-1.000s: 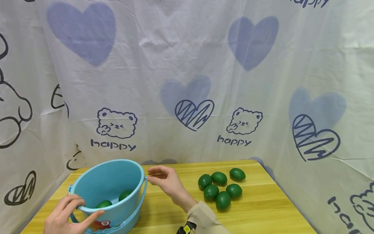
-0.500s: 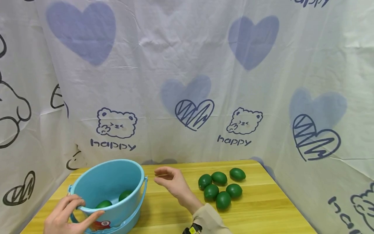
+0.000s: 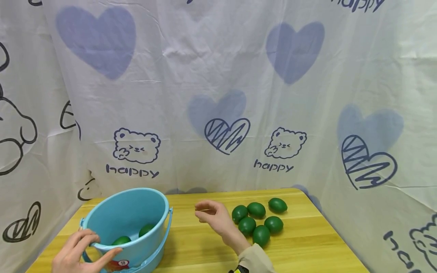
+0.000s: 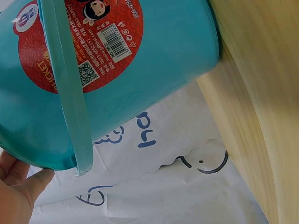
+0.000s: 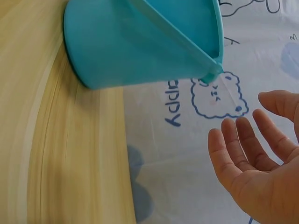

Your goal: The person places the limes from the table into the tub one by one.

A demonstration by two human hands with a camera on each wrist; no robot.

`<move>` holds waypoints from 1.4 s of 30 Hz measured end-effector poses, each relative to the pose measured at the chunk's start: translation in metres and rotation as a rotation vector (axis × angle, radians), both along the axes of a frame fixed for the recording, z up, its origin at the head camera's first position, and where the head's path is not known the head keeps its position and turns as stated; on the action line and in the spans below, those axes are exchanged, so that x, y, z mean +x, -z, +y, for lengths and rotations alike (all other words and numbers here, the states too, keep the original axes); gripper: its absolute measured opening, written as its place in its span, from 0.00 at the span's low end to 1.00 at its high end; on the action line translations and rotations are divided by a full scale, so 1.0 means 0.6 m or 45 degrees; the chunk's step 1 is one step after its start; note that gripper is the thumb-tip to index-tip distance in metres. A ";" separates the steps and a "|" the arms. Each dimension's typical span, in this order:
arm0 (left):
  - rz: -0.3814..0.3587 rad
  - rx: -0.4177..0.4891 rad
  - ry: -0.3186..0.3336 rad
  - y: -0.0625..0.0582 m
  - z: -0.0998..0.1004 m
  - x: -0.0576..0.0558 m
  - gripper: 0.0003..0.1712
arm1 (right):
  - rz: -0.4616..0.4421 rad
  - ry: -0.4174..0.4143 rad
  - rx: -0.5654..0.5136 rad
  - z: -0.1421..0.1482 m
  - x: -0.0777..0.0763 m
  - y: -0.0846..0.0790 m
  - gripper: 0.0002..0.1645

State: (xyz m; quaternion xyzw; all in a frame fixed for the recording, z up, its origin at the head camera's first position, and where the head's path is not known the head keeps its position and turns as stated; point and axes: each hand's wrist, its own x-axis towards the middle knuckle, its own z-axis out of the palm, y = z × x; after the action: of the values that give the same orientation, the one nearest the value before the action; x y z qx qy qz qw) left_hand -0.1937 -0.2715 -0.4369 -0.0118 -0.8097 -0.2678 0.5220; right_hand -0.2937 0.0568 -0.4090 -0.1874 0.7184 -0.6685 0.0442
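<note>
A light blue bucket (image 3: 146, 250) stands at the left of the table, its handle (image 4: 65, 88) hanging down the side. Two green lime-like fruits lie inside, one of them a fruit (image 3: 121, 240) near the front wall. My left hand (image 3: 76, 250) grips the front-left rim, thumb outside and fingers over the edge. To the right of the bucket, my right hand (image 3: 218, 222) hovers above the table with nothing in it, fingers loosely bent and apart from the thumb. In the right wrist view the bare palm (image 5: 261, 186) faces the bucket.
Several dark green fruits (image 3: 247, 226) lie in a loose cluster on the right half of the wooden table (image 3: 307, 246). A white curtain (image 3: 218, 76) printed with hearts and bears hangs behind the table and along both sides.
My right hand has moved away from the bucket's right rim toward the fruits on the right. The left hand and the bucket have stayed in place.
</note>
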 end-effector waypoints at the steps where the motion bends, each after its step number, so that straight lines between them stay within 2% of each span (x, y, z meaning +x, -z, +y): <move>1: -0.003 0.003 -0.002 0.000 0.000 0.000 0.33 | 0.001 0.004 0.007 0.004 0.000 0.000 0.17; 9: -0.003 0.010 -0.002 0.000 0.002 -0.001 0.33 | 0.035 0.026 0.081 0.033 0.001 0.011 0.18; 17: 0.021 0.007 0.025 0.001 -0.003 -0.002 0.33 | 0.011 0.078 0.085 0.066 -0.005 0.023 0.20; 22: 0.036 0.000 0.026 0.001 -0.003 -0.002 0.33 | 0.040 0.193 0.154 0.091 -0.007 0.029 0.20; 26: 0.044 -0.006 0.025 0.000 -0.003 -0.002 0.33 | -0.002 0.315 0.205 0.112 -0.006 0.031 0.20; 32: 0.038 -0.020 0.005 0.000 -0.003 -0.002 0.33 | -0.029 0.441 0.260 0.139 -0.005 0.044 0.21; 36: 0.024 -0.018 0.004 0.002 -0.003 0.000 0.33 | 0.024 0.511 0.419 0.160 -0.008 0.059 0.21; 42: 0.010 -0.018 -0.019 0.001 -0.003 0.000 0.34 | 0.233 0.545 0.718 0.187 -0.017 0.072 0.20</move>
State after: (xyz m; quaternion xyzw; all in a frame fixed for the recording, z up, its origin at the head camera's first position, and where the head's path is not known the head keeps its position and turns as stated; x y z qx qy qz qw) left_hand -0.1935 -0.2730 -0.4375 -0.0107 -0.8095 -0.2581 0.5272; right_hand -0.3041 0.1688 -0.4522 -0.0722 0.8983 -0.4189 -0.1112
